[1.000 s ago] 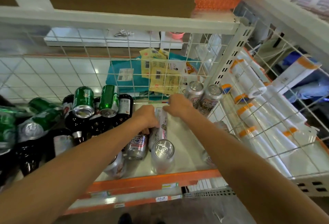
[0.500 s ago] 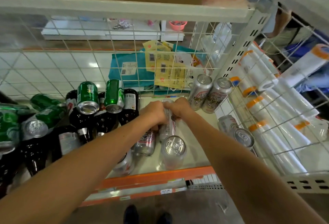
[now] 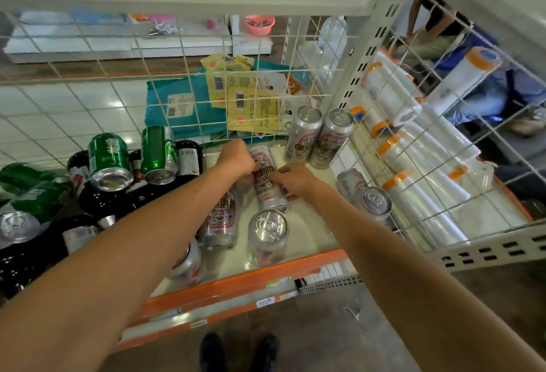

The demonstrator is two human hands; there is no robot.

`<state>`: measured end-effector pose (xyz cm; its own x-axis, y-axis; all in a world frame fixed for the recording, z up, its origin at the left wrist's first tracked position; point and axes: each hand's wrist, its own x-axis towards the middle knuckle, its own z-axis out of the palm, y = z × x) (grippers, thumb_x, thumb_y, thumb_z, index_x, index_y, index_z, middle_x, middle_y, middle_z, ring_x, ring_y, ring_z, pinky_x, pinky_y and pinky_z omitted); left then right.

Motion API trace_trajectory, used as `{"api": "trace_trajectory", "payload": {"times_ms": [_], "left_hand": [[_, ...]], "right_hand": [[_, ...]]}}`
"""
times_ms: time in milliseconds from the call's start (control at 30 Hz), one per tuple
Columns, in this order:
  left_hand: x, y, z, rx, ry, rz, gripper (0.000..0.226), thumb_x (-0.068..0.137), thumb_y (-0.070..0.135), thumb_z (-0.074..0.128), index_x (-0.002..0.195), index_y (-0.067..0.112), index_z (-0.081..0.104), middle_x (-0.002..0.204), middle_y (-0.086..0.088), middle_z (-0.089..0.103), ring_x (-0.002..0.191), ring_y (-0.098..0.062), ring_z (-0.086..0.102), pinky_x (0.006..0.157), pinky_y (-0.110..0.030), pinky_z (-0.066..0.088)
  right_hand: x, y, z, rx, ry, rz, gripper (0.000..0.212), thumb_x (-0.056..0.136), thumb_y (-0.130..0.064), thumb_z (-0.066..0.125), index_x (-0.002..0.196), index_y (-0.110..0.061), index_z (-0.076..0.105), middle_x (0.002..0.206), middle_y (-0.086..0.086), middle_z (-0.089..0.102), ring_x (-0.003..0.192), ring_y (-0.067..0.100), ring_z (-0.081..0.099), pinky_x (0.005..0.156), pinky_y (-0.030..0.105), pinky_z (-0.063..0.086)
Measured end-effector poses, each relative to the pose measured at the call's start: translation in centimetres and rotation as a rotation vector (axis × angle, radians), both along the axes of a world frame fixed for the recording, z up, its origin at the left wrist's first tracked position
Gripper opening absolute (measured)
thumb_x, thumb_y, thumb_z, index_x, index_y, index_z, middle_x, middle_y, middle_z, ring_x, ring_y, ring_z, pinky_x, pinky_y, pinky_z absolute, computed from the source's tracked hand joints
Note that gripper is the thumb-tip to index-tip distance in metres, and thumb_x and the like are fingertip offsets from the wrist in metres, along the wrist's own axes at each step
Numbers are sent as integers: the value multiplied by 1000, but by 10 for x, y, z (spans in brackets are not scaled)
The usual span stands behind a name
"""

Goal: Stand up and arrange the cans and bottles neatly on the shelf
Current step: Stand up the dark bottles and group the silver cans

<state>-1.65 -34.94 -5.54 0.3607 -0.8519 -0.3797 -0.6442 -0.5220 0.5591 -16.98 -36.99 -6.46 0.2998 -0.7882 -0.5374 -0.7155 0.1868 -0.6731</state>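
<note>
Head view of a shelf (image 3: 236, 284) with a white deck and an orange front edge. The left hand (image 3: 236, 159) and the right hand (image 3: 292, 178) come close together on one lying silver can (image 3: 267, 194). It rests on its side near the middle of the deck, its length running front to back. The left hand curls against the can's left flank, and the right hand's fingers (image 3: 276, 176) close on it from the right, so both hands grip the same can. Just in front of it stands an upright can (image 3: 270, 228), its top towards the camera. Just to its left lies a second lying can (image 3: 221, 219), and a further can (image 3: 189, 267) is partly hidden under the left forearm at the front edge. A pair of upright silver cans (image 3: 304, 132) stands side by side at the back right, against the wire mesh (image 3: 177, 76). Two more silver cans (image 3: 375, 203) sit beside the right-hand mesh. At the left, green cans (image 3: 110, 156) lie tilted on a cluster of dark bottles (image 3: 189, 156). Beyond the right-hand mesh lie film rolls (image 3: 413, 171) with orange ends.
</note>
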Motion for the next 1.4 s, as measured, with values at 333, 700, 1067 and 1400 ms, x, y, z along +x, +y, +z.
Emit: {"api": "trace_trajectory", "payload": {"times_ms": [333, 700, 1067, 1400], "left_hand": [[-9, -17, 3, -97, -291, -468, 48, 84, 9, 74, 130, 16, 63, 127, -13, 60, 113, -32, 59, 99, -44, 48], [-17, -6, -15, -78, -136, -445, 36, 80, 35, 79, 109, 15, 73, 101, -8, 72, 88, -23, 64, 74, -29, 49], [-85, -32, -12, 87, 344, -195, 26, 80, 13, 79, 100, 2, 66, 93, -18, 73, 79, -30, 74, 69, -38, 62], [-71, -28, 15, 71, 421, -226, 20, 89, 13, 72, 105, 3, 69, 100, -13, 75, 85, -24, 71, 65, -30, 52]], "right_hand": [[-14, 25, -2, -11, 174, 70, 35, 74, -36, 81, 95, -13, 65, 99, 10, 70, 84, 24, 68, 64, 33, 54], [-33, -14, 87, -410, 349, 212, 33, 74, -38, 75, 85, -8, 66, 81, 4, 66, 77, 22, 66, 63, 36, 54], [-56, -36, 82, -599, 340, 46, 48, 77, -30, 77, 110, -12, 49, 85, -1, 53, 83, 23, 59, 55, 28, 39], [-75, -33, 116, -435, 387, 173, 71, 84, -56, 69, 134, -10, 50, 128, 8, 57, 111, 25, 56, 78, 29, 40]]}}
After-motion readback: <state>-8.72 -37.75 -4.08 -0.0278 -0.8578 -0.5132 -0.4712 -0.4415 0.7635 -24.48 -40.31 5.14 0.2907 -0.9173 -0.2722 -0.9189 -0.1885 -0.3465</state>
